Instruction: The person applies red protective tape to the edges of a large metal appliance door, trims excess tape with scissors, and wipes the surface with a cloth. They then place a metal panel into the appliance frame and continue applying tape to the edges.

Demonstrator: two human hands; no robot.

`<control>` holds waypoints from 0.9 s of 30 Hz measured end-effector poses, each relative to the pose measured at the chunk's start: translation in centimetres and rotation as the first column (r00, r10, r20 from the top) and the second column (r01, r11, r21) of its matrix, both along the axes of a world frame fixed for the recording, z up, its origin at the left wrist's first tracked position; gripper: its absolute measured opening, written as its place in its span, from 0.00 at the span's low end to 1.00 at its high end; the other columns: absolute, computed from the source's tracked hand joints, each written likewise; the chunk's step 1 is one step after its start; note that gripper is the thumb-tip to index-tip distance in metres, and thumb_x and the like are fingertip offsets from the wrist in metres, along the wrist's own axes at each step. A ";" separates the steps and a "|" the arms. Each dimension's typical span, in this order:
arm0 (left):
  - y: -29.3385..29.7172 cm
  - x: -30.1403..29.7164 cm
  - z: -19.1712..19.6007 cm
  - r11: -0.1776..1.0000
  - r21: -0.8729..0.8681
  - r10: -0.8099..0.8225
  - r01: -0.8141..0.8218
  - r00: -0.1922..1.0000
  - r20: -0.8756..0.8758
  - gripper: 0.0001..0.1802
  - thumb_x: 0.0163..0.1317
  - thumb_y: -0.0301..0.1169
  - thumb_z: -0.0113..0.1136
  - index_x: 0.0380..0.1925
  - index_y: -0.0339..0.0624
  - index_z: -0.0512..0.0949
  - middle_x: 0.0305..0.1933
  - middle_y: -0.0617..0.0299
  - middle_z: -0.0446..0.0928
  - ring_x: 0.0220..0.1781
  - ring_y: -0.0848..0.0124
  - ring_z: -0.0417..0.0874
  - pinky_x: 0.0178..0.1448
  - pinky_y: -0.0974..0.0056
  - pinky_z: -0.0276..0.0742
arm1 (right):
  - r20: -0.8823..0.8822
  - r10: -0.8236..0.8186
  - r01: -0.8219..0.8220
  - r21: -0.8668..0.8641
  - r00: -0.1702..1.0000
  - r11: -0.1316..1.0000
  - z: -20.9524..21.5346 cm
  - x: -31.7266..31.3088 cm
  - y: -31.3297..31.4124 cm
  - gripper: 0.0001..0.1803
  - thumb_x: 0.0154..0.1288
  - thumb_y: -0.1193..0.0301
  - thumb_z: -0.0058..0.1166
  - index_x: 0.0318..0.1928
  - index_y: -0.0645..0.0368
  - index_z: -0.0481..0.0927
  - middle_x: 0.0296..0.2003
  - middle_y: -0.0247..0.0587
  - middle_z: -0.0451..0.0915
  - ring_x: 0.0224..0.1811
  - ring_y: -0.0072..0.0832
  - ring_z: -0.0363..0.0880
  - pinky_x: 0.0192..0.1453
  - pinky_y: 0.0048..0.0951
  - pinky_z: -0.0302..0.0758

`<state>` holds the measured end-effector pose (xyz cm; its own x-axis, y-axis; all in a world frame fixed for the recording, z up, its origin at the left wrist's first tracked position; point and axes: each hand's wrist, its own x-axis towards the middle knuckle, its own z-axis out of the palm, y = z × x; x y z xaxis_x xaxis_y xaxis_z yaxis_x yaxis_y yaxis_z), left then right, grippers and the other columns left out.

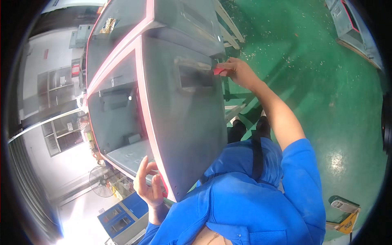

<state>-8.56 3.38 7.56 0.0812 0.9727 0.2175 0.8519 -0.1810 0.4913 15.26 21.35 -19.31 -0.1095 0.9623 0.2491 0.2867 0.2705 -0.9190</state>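
Observation:
A large grey box-like housing [185, 116] with a pink-edged opening stands in front of me. At the far right of its grey face, beside a rectangular recess [196, 76], my right hand [237, 72] pinches a small flat red piece [219, 71]. Whether this is sandpaper, cloth or tape I cannot tell. My left hand [149, 183] is at the near left corner of the housing, next to the pink edge [153, 141], its fingers raised and apart. A bit of red shows behind that hand's fingers.
White supports [230, 24] stand beside the housing on the green floor [302, 77], which has pale scraps on it. Another grey housing [357, 32] is at the far right. A fan [102, 181] and a blue cabinet [122, 216] stand to the left; a yellow-labelled object [348, 222] lies near right.

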 end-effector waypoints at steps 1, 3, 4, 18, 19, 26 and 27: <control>-0.1 -0.1 -0.1 1.000 0.002 0.008 -0.009 1.000 0.011 0.24 0.54 0.35 0.54 0.49 0.30 0.70 0.29 0.54 0.79 0.24 0.71 0.75 0.32 0.69 0.71 | 0.006 0.007 -0.007 0.010 1.000 1.000 -0.3 0.0 0.1 0.18 0.50 0.80 0.55 0.43 0.48 0.79 0.29 0.38 0.75 0.34 0.34 0.74 0.39 0.30 0.71; 0.0 0.1 0.0 1.000 0.006 -0.003 0.003 1.000 -0.014 0.24 0.55 0.36 0.54 0.49 0.31 0.70 0.29 0.54 0.79 0.24 0.71 0.75 0.32 0.69 0.71 | -0.014 0.043 -0.043 -0.007 0.999 0.999 -0.5 0.2 0.2 0.17 0.51 0.79 0.55 0.43 0.48 0.80 0.30 0.38 0.75 0.34 0.34 0.74 0.40 0.30 0.71; 0.1 0.1 0.1 1.000 0.011 -0.009 0.010 1.000 -0.027 0.24 0.55 0.36 0.54 0.48 0.31 0.71 0.29 0.54 0.79 0.24 0.71 0.75 0.32 0.69 0.71 | -0.040 0.073 -0.074 -0.034 0.997 0.997 -0.5 0.4 0.1 0.17 0.52 0.78 0.55 0.43 0.48 0.80 0.30 0.38 0.75 0.34 0.33 0.74 0.40 0.30 0.71; -0.2 -0.1 -0.1 1.000 0.009 0.028 -0.028 1.000 -0.013 0.24 0.57 0.38 0.52 0.48 0.31 0.71 0.28 0.54 0.79 0.24 0.72 0.75 0.32 0.69 0.70 | 0.052 0.116 -0.121 0.124 0.992 0.985 -0.1 1.3 1.3 0.17 0.51 0.75 0.56 0.43 0.46 0.79 0.32 0.38 0.73 0.39 0.35 0.71 0.44 0.32 0.69; -0.2 -0.1 0.0 1.000 0.010 0.018 -0.018 1.000 -0.024 0.23 0.57 0.38 0.51 0.48 0.31 0.71 0.28 0.54 0.79 0.24 0.72 0.75 0.32 0.69 0.70 | 0.084 0.096 -0.108 0.159 0.992 0.981 0.1 1.5 1.4 0.16 0.52 0.74 0.56 0.43 0.46 0.79 0.32 0.37 0.73 0.39 0.35 0.71 0.44 0.32 0.69; -0.1 -0.2 -0.3 0.999 0.042 0.014 -0.013 1.000 -0.015 0.23 0.58 0.38 0.50 0.48 0.31 0.71 0.28 0.54 0.79 0.24 0.72 0.75 0.31 0.69 0.70 | 0.048 0.172 -0.177 0.122 0.984 0.977 0.9 3.7 2.2 0.11 0.55 0.71 0.53 0.40 0.51 0.79 0.32 0.40 0.75 0.40 0.37 0.72 0.45 0.34 0.69; -0.1 0.0 -0.2 0.999 0.042 0.025 -0.025 1.000 -0.012 0.23 0.57 0.38 0.50 0.48 0.31 0.71 0.27 0.54 0.79 0.24 0.72 0.75 0.31 0.69 0.70 | 0.050 0.200 -0.202 0.048 0.979 0.978 1.4 3.8 1.9 0.11 0.57 0.70 0.50 0.42 0.51 0.79 0.33 0.40 0.76 0.41 0.37 0.72 0.46 0.34 0.70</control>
